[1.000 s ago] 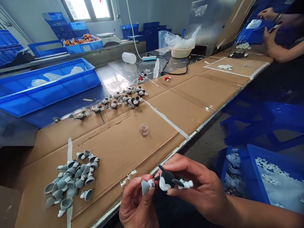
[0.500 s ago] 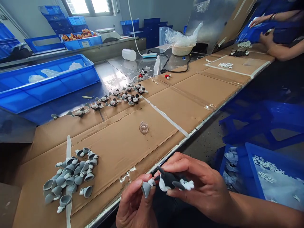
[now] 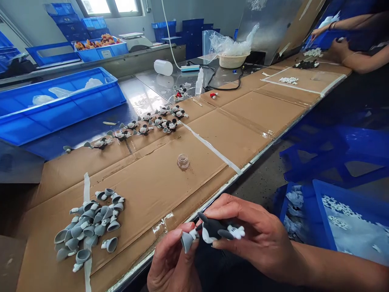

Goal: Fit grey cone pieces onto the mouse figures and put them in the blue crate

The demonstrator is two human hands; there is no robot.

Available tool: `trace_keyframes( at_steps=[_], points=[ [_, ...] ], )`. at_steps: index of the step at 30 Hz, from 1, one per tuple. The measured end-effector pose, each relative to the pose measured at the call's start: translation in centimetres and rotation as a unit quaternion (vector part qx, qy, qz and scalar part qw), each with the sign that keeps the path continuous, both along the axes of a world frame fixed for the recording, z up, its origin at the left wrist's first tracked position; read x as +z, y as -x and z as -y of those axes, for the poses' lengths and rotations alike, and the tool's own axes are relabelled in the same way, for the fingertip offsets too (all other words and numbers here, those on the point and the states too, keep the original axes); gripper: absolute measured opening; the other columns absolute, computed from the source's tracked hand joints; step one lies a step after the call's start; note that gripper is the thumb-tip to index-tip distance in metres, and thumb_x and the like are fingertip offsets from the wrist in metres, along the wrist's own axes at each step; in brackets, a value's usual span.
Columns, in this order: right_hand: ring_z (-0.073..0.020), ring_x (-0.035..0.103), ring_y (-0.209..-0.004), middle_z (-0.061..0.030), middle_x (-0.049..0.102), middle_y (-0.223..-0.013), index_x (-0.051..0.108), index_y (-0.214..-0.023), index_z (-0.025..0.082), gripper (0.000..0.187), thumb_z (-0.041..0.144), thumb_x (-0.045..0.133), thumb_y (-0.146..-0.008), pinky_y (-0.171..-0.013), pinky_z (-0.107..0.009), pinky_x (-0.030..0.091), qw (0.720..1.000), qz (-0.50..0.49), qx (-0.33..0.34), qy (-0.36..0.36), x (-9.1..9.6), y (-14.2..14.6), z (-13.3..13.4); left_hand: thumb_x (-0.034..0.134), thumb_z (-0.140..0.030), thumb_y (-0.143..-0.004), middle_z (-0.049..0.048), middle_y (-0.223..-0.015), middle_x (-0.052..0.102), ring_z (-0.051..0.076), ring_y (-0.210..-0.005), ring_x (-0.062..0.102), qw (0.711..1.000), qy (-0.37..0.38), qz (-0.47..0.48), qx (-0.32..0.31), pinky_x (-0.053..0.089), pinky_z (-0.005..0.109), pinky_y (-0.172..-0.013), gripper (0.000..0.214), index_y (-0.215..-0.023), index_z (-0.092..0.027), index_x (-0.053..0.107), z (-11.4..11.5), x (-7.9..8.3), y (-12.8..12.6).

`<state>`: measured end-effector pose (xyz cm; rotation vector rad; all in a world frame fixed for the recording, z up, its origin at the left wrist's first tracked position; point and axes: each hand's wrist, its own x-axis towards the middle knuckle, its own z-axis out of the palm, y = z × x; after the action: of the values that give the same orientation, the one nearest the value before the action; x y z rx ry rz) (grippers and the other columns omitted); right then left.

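My right hand (image 3: 258, 235) is closed around a small black-and-white toy figure (image 3: 214, 232) with a white glove sticking out to the right. My left hand (image 3: 173, 261) pinches a small grey cone-shaped piece (image 3: 187, 240) against the figure's left arm. Both hands hover just off the near edge of the cardboard-covered table (image 3: 158, 182). A pile of several more grey cone pieces (image 3: 89, 225) lies on the cardboard to the left. A row of several assembled figures (image 3: 142, 126) lies further back.
A small clear cup (image 3: 183, 161) stands mid-table. A blue crate (image 3: 57, 103) sits at the back left, blue bins (image 3: 349, 219) with white parts at my right. A white bottle (image 3: 199, 83), cables and a basket (image 3: 232, 61) are further back. Another person's hands (image 3: 337, 46) work at the far right.
The view has shifted slightly. My hands stay together, the grey piece pressed a little closer to the figure. The other person's hands at the far right have moved.
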<state>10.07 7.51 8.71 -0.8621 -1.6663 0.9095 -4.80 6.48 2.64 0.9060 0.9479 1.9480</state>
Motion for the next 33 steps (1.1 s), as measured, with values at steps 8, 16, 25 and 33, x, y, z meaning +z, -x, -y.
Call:
trace_keyframes(
  at_steps=[8,16,25,33],
  points=[
    [-0.0149,0.068,-0.086,-0.0066,0.072,-0.093,0.068,-0.111,0.018,0.024,0.017,0.073,-0.087,-0.077,-0.024,0.057,1.000,0.001,0.001,0.001,0.0,0.1,-0.1,0.088,-0.019,-0.068,-0.0019,-0.083,0.080,0.018,-0.066,0.076,1.000,0.004,-0.002,-0.002,0.065,0.025,-0.069,0.029,-0.093,-0.029,0.078,0.1,0.2,0.0],
    [-0.0140,0.068,-0.083,-0.0063,0.072,-0.091,0.069,-0.110,0.017,0.024,0.013,0.072,-0.086,-0.075,-0.023,0.056,1.000,0.004,0.018,0.001,0.5,0.0,-0.2,0.089,-0.021,-0.068,-0.0025,-0.081,0.079,0.016,-0.064,0.076,1.000,-0.007,-0.022,0.001,0.064,0.021,-0.066,0.028,-0.093,-0.030,0.079,-0.2,0.2,0.0],
    [-0.0136,0.069,-0.079,-0.0064,0.073,-0.088,0.069,-0.106,0.017,0.018,0.017,0.071,-0.088,-0.072,-0.022,0.056,1.000,0.001,0.019,0.003,0.5,0.0,-0.2,0.091,-0.026,-0.064,-0.0018,-0.079,0.079,0.015,-0.063,0.074,0.988,0.013,-0.100,0.120,0.062,0.021,-0.065,0.023,-0.083,-0.025,0.078,0.9,1.2,-0.8],
    [-0.0133,0.068,-0.080,-0.0069,0.073,-0.091,0.070,-0.109,0.017,0.023,0.015,0.072,-0.086,-0.072,-0.022,0.056,0.999,-0.017,0.037,0.012,0.2,-0.2,-0.1,0.092,-0.028,-0.063,-0.0075,-0.076,0.079,0.010,-0.061,0.074,0.994,0.080,-0.031,0.060,0.060,0.013,-0.067,0.026,-0.085,-0.026,0.078,1.3,2.4,-0.9]
  ],
)
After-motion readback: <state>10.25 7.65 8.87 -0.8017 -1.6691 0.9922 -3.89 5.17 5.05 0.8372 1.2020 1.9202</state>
